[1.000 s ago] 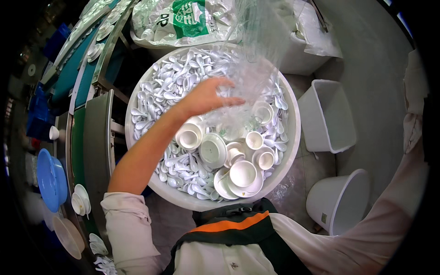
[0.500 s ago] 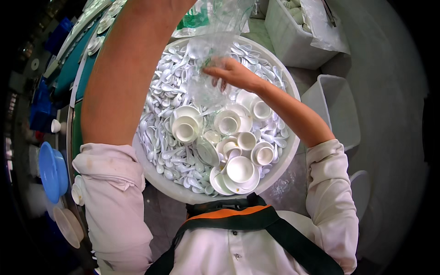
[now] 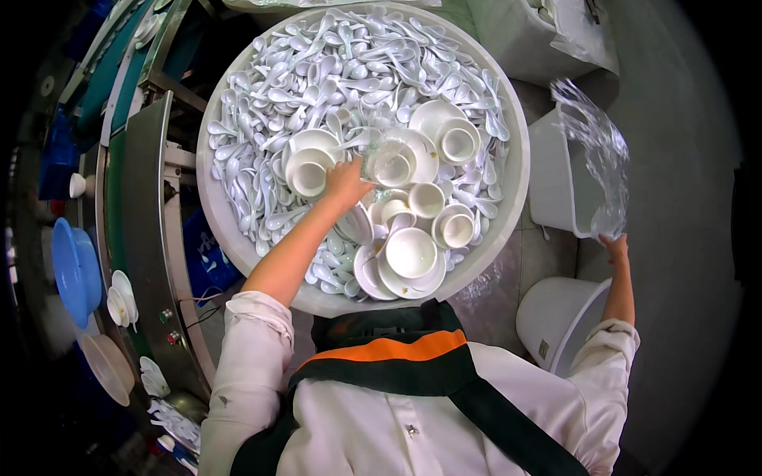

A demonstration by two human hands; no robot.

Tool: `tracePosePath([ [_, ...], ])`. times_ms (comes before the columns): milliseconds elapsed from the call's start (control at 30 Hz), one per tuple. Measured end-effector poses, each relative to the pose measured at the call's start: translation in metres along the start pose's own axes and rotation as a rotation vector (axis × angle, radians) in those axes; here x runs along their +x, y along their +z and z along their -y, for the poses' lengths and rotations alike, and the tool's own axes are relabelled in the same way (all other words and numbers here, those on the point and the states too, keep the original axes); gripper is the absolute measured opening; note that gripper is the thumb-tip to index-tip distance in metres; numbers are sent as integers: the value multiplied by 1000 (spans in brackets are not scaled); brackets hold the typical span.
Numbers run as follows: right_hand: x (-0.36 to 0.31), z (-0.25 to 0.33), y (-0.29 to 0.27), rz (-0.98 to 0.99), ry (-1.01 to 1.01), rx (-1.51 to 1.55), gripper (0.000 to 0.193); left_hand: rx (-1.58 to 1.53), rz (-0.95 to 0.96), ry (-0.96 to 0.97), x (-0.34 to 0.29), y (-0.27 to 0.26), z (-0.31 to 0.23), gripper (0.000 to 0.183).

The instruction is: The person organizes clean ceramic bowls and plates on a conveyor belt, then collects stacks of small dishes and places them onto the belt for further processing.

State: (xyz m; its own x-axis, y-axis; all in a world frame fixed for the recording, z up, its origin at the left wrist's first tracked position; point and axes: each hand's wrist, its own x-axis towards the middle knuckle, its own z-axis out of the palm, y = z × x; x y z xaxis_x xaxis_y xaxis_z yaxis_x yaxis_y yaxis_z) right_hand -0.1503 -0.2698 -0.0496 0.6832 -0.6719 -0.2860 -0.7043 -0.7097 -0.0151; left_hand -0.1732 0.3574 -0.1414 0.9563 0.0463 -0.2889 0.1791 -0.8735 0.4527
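Grey floor and steel conveyor frame are flanking a big round white tub holding glossy white spoons and bowls — left hand is gripping a small cup, right hand is pinching a crinkly clear plastic bag over a white bin.

Crumpled clear plastic bag held up at right, small clear cup among white bowls
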Motion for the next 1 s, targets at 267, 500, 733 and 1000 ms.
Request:
tracePosePath([
  [267, -158, 26, 52, 33, -637, 98, 29, -1055, -147, 95, 103, -130, -62, 20],
  [500, -299, 144, 194, 515, -733, -54, 52, -1273, -477, 614, 113, -217, -189, 22],
  [733, -301, 149, 211, 802, -516, 475, 52, -292, 307, 1431, -99, 41, -321, 57],
  [1000, -301, 151, 221, 1035, -337, 722, 38, -414, -184, 15, -137, 50, -43, 24],
])
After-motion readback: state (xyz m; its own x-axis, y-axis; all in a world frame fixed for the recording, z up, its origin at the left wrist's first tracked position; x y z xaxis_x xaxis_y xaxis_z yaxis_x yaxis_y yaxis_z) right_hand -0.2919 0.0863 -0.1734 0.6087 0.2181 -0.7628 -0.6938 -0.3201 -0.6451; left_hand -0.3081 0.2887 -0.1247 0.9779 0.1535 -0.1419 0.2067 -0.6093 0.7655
